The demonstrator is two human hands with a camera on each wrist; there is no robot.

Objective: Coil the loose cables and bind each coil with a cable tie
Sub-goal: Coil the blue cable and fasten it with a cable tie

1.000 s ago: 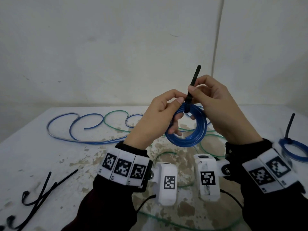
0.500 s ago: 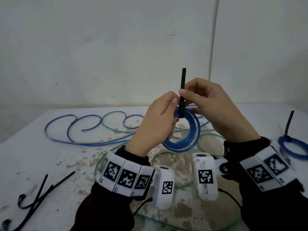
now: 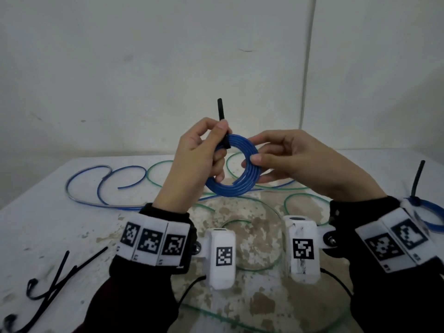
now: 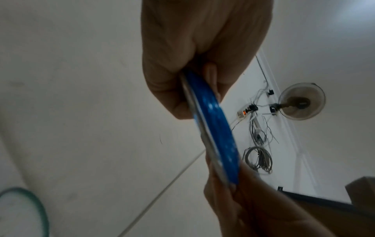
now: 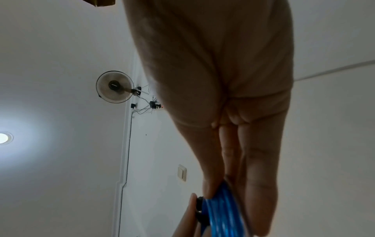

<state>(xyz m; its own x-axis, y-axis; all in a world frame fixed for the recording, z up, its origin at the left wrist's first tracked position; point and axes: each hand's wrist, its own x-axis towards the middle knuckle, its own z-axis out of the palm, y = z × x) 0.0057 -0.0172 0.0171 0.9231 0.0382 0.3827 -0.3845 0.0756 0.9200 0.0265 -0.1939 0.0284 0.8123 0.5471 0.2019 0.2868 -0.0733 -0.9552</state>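
I hold a blue cable coil (image 3: 231, 186) up above the table, its ring facing me. A black cable tie (image 3: 221, 114) wraps its top left, with the tail sticking straight up. My left hand (image 3: 211, 150) pinches the tie and the coil there. My right hand (image 3: 258, 162) pinches the coil's right side between thumb and fingers. The left wrist view shows the coil (image 4: 215, 131) edge-on between both hands. In the right wrist view the coil (image 5: 223, 213) and the tie's black head (image 5: 199, 206) sit at the bottom.
Loose blue cable (image 3: 101, 186) and green cable (image 3: 298, 200) sprawl over the white, worn table (image 3: 48, 227). Spare black ties (image 3: 55, 282) lie at the front left. A bound blue coil (image 3: 430, 212) with an upright tie lies at the right.
The tie's tail passed from my right hand to my left. My right hand slid down to the coil's right side, and the coil turned to face me.
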